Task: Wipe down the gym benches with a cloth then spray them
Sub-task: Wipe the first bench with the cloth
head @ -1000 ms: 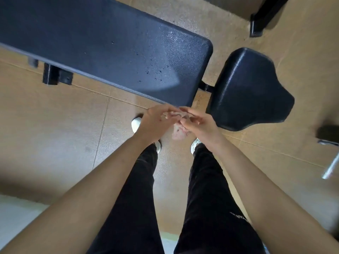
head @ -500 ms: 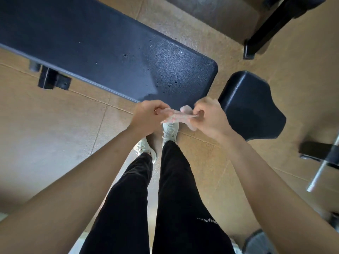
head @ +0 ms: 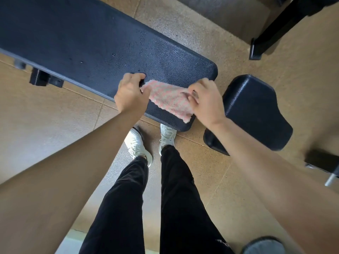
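Seemingly wiping was only starting: both the left hand and right hand pinched the fluffy pink-checked cloth over the long black padded bench. Spraying was not yet done.

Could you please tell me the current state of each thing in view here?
Pink-and-white checked fluffy cloth: spread out, held by two edges over the long pad's end.
Left hand: grips the cloth's left edge.
Right hand: grips the cloth's right edge.
Long dark textured bench pad: a few specks on it, cloth over its near end.
Small dark seat pad: untouched, nothing on it.
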